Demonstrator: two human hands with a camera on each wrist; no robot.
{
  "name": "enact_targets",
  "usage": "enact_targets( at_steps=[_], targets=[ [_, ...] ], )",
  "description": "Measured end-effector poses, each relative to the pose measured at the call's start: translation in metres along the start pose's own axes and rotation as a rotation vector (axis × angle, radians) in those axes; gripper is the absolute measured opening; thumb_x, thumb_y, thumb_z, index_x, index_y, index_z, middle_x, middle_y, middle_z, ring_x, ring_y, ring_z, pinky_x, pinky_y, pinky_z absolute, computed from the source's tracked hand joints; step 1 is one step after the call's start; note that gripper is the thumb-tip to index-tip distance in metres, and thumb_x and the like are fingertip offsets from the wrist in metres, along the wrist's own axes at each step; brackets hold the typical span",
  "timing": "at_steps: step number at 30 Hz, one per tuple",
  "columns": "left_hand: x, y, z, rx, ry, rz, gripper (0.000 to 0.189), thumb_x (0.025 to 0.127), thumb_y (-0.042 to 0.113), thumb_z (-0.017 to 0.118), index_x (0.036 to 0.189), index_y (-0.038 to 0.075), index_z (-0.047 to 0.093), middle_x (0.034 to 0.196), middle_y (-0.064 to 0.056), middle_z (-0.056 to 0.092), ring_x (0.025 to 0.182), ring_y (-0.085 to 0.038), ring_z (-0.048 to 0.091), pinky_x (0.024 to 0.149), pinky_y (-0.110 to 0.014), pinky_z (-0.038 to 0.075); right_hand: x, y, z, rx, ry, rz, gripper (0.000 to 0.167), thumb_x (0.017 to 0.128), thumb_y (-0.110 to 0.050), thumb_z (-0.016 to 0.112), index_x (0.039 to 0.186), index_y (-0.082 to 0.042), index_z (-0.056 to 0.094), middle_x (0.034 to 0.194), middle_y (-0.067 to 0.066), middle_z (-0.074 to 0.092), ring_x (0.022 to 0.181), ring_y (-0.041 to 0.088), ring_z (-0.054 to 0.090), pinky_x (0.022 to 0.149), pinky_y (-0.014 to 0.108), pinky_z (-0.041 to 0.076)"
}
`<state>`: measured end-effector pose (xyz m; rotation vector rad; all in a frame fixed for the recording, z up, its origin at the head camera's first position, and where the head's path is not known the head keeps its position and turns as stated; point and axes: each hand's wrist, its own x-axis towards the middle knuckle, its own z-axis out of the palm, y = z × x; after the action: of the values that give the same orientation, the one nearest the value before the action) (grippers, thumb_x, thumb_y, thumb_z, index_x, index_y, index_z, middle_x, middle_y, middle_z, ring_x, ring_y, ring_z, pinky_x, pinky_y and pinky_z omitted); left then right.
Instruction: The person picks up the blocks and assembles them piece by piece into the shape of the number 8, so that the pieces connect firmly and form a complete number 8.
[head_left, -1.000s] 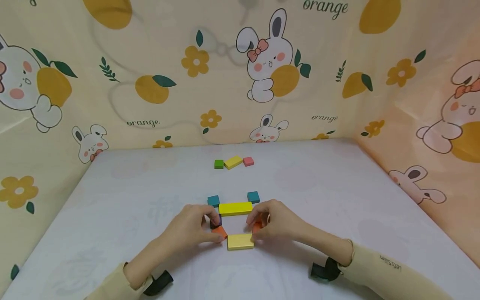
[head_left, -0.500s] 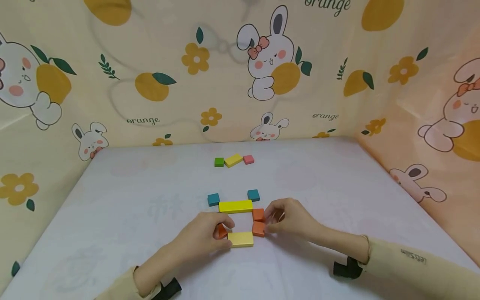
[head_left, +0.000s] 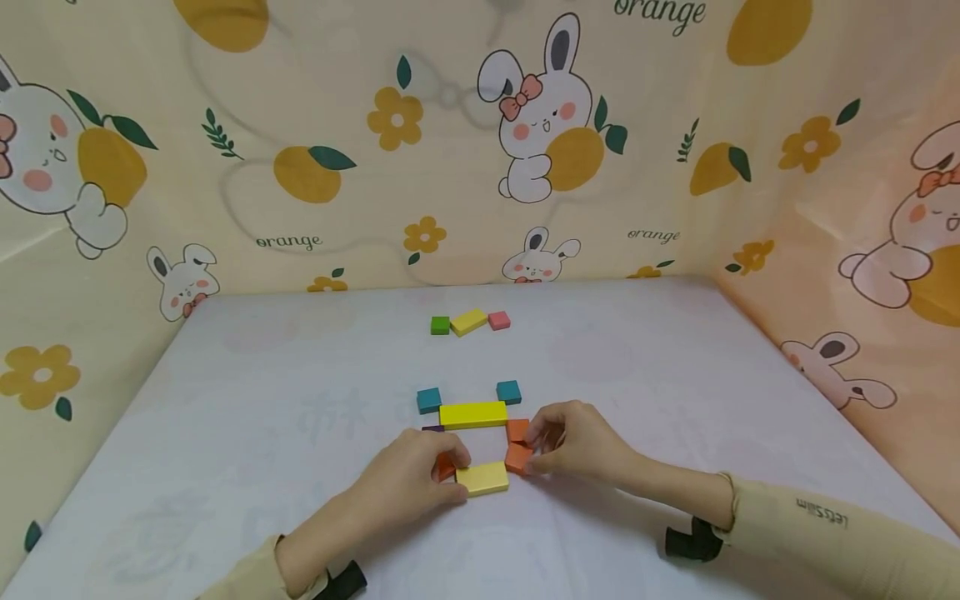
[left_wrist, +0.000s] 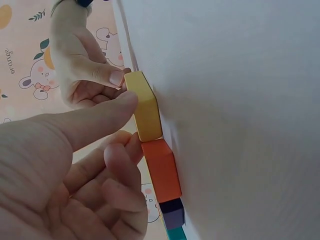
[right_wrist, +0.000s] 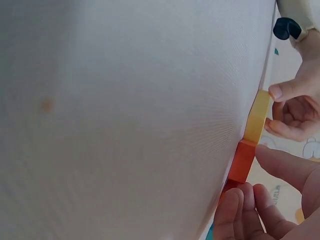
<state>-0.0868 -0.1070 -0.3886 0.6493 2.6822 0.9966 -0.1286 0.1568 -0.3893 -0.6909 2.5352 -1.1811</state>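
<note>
Left hand (head_left: 405, 477) seemingly pinches a pale yellow oblong block (head_left: 484, 479); right hand (head_left: 588, 437) grips the near-right orange square block (head_left: 517, 459), now turned askew.

Smooth, satin-looking blocks (head_left: 482, 479) on matt, cloth-like white cover (head_left: 637, 358)

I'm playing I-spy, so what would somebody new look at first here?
Probably the bright yellow block in the middle of the white table, with teal blocks at its far corners. Closer in, the left grip pinches a pale yellow block and the right grip an orange block. Behind, a big printed bunny stands out, slightly right of centre.
</note>
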Motion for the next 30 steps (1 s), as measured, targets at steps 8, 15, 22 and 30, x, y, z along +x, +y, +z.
enact_targets(
  at_steps=[8, 15, 22, 30],
  targets=[
    [-0.002, 0.002, -0.001, -0.004, 0.005, 0.006, 0.023, 0.078, 0.022, 0.085, 0.096, 0.018, 0.072, 0.081, 0.011, 0.060, 0.072, -0.011, 0.051, 0.063, -0.028, 0.044, -0.001, -0.001, 0.002, -0.004, 0.008, 0.012, 0.024, 0.071, -0.008, 0.088, 0.087, -0.008, 0.069, 0.080, 0.002, 0.065, 0.068, 0.020, 0.057, 0.059, 0.026, 0.051],
    [-0.001, 0.002, 0.001, -0.004, 0.004, -0.008, 0.023, 0.078, 0.022, 0.085, 0.096, 0.018, 0.072, 0.081, 0.011, 0.060, 0.072, -0.011, 0.051, 0.064, -0.028, 0.044, -0.001, -0.001, -0.001, -0.014, -0.010, 0.003, 0.023, 0.072, -0.009, 0.087, 0.087, -0.009, 0.069, 0.081, 0.001, 0.065, 0.069, 0.019, 0.058, 0.059, 0.027, 0.052],
    [0.000, 0.004, 0.002, -0.008, -0.007, -0.042, 0.023, 0.079, 0.024, 0.085, 0.098, 0.020, 0.072, 0.082, 0.013, 0.059, 0.076, -0.012, 0.052, 0.065, -0.028, 0.045, 0.016, 0.000, -0.026, -0.068, -0.026, -0.023, 0.017, 0.079, -0.031, 0.084, 0.085, -0.021, 0.072, 0.077, -0.006, 0.065, 0.072, 0.018, 0.059, 0.062, 0.029, 0.051],
    [0.000, 0.003, 0.002, -0.005, -0.008, -0.068, 0.024, 0.079, 0.026, 0.085, 0.098, 0.021, 0.072, 0.084, 0.014, 0.060, 0.079, -0.014, 0.051, 0.068, -0.029, 0.045, 0.056, 0.006, -0.050, 0.020, 0.034, -0.035, 0.024, 0.080, -0.024, 0.084, 0.094, -0.009, 0.074, 0.084, 0.000, 0.068, 0.078, 0.024, 0.059, 0.069, 0.033, 0.051]
  ],
)
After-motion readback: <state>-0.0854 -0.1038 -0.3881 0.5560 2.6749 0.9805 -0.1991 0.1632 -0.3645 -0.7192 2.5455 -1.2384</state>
